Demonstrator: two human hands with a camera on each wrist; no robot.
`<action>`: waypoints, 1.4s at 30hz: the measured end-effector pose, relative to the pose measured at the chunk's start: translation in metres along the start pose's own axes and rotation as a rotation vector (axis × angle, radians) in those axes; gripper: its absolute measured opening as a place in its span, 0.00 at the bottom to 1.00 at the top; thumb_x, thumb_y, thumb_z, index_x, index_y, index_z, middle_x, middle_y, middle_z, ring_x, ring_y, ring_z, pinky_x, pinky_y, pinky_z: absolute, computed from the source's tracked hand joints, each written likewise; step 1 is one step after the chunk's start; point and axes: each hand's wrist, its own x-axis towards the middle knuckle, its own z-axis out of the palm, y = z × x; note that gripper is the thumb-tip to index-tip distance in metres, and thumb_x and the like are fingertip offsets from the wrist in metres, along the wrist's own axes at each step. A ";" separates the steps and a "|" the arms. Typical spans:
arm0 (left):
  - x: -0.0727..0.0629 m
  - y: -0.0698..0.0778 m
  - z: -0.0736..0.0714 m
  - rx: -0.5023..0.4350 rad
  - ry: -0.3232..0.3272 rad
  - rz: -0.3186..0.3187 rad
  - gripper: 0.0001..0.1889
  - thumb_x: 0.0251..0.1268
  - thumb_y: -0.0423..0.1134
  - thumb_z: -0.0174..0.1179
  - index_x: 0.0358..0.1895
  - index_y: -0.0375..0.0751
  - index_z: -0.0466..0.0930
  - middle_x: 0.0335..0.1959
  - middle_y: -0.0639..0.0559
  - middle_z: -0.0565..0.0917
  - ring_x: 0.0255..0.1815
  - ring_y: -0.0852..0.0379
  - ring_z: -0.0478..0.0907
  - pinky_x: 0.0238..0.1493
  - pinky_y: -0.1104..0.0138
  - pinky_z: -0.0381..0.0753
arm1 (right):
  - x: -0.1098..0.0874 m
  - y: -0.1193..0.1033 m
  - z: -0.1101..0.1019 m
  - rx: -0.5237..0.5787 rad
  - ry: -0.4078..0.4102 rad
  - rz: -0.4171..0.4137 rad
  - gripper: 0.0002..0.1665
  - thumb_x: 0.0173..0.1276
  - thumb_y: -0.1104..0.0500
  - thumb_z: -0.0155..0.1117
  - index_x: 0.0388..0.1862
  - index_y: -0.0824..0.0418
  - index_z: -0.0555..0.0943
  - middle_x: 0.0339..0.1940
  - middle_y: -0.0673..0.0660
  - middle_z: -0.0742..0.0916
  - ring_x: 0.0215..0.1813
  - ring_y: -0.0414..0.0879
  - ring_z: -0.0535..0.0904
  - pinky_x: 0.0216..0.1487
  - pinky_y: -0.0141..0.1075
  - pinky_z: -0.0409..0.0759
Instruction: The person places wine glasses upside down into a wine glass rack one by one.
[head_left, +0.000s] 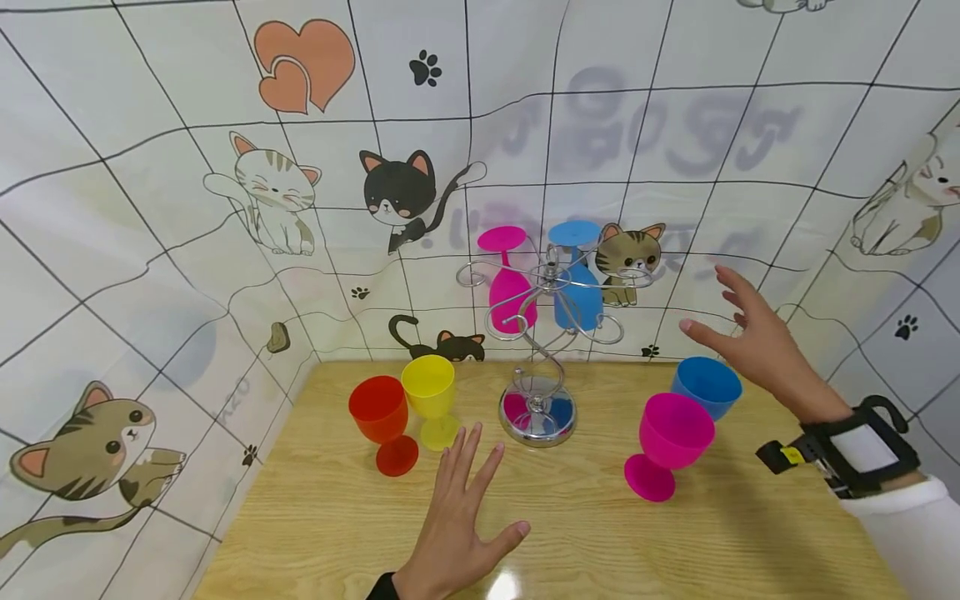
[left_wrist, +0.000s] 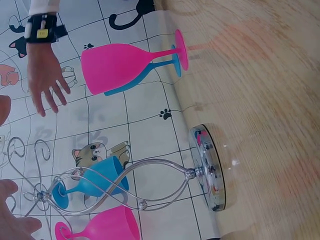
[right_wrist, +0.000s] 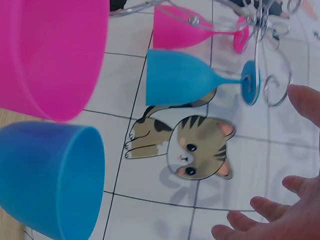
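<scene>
My left hand [head_left: 459, 517] hovers over the front middle of the table, fingers spread and holding nothing. Just beyond its fingertips stand a red goblet [head_left: 378, 410] and a yellow goblet [head_left: 430, 387]. My right hand [head_left: 750, 337] is raised at the right, thumb apart from the fingers, above a blue goblet [head_left: 707, 385] and a pink goblet [head_left: 677, 431]. At the back middle rises a silver wire rack [head_left: 551, 279] on a round mirrored base [head_left: 537, 412]. From it hang upside down another pink goblet [head_left: 512, 296] and another blue goblet [head_left: 578, 300].
The wooden table [head_left: 540, 533] meets a cloth [head_left: 420, 142] printed with cats, hearts and paw marks, which rises at the back and both sides. A small brownish stone-like piece [head_left: 278, 337] shows against the left cloth. The rack's curled hooks reach outward on several sides.
</scene>
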 end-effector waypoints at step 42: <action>-0.007 0.006 -0.013 0.036 -0.023 0.020 0.45 0.61 0.69 0.56 0.78 0.57 0.52 0.82 0.47 0.47 0.81 0.42 0.43 0.81 0.61 0.25 | -0.178 -0.003 0.147 -0.288 0.011 -0.407 0.62 0.44 0.26 0.72 0.77 0.44 0.61 0.80 0.54 0.59 0.82 0.51 0.45 0.81 0.35 0.26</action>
